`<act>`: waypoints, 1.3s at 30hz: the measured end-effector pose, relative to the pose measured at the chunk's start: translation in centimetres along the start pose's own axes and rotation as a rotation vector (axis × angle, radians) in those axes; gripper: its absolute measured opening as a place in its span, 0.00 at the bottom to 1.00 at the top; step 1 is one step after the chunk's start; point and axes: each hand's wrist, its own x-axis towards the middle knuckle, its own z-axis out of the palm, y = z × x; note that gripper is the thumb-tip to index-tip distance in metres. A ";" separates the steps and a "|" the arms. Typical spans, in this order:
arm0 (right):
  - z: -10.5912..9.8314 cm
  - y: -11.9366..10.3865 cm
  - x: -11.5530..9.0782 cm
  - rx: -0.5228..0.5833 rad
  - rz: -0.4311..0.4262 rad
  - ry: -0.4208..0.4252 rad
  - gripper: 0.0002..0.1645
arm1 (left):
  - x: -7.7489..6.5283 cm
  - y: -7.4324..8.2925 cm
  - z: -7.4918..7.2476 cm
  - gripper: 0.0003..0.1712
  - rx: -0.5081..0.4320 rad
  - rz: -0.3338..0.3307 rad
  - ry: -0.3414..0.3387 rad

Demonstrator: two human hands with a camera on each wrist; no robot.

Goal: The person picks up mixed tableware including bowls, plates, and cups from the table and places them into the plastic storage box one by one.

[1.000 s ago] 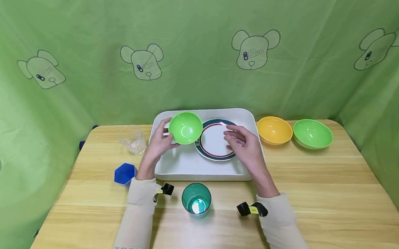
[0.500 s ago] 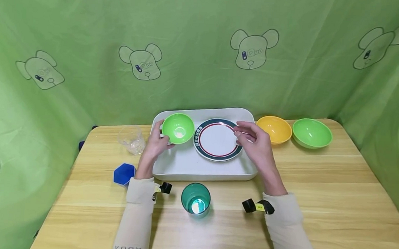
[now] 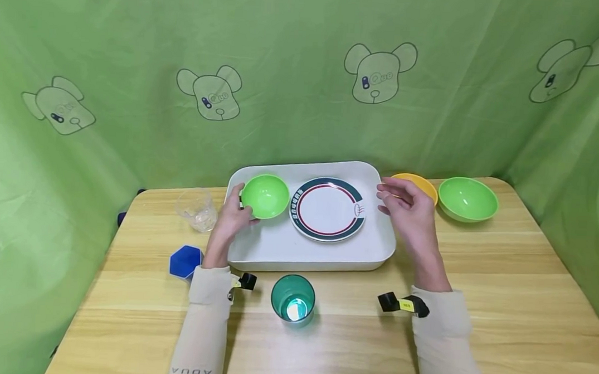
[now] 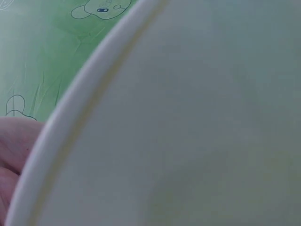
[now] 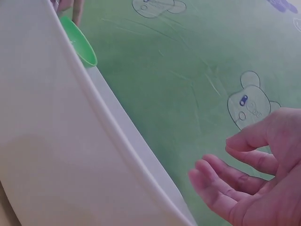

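My left hand (image 3: 232,215) holds a small green bowl (image 3: 266,196) by its left side, over the left part of the white tray (image 3: 296,255). A round plate (image 3: 328,209) with a dark green band and red ring lies in the tray, right of the bowl. With loosely bent fingers and nothing in it, my right hand (image 3: 410,209) is over the tray's right edge, partly covering the orange bowl (image 3: 422,184). In the right wrist view its fingers are spread apart beside the tray wall (image 5: 94,113). The left wrist view mostly shows tray wall (image 4: 164,94), with some fingers at the left.
A larger green bowl (image 3: 468,199) stands right of the orange one. In front of the tray is a teal glass (image 3: 293,299). A clear glass (image 3: 198,210) and a blue hexagonal cup (image 3: 186,262) stand on the left. A green curtain (image 3: 293,97) hangs behind the table.
My left hand has moved the small green bowl left and slightly down, away from the plate. My right hand has moved right, from over the plate to the tray's right edge.
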 end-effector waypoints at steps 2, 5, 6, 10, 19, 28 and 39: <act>-0.3 0.1 0.1 0.018 0.008 0.020 0.22 | 0.0 -0.1 0.0 0.43 0.011 0.002 -0.001; -0.9 0.2 0.3 0.049 0.021 0.054 0.20 | 0.0 -0.2 0.1 0.43 0.015 0.004 -0.003; -1.1 0.2 0.3 0.059 0.025 0.064 0.19 | 0.1 -0.3 0.1 0.43 0.017 0.003 -0.003; -1.8 0.5 0.4 0.066 0.031 0.094 0.18 | 0.2 -0.4 0.1 0.42 0.018 -0.005 -0.009; -2.8 0.9 0.6 -0.054 0.032 0.131 0.23 | 0.5 -0.7 0.4 0.42 0.032 -0.007 -0.014; -3.9 2.0 1.1 -0.146 0.074 0.190 0.24 | 0.7 -1.1 0.2 0.42 0.013 -0.021 -0.015; -5.1 2.6 1.4 -0.197 0.148 0.248 0.26 | 0.6 -0.9 0.2 0.40 0.029 -0.028 -0.029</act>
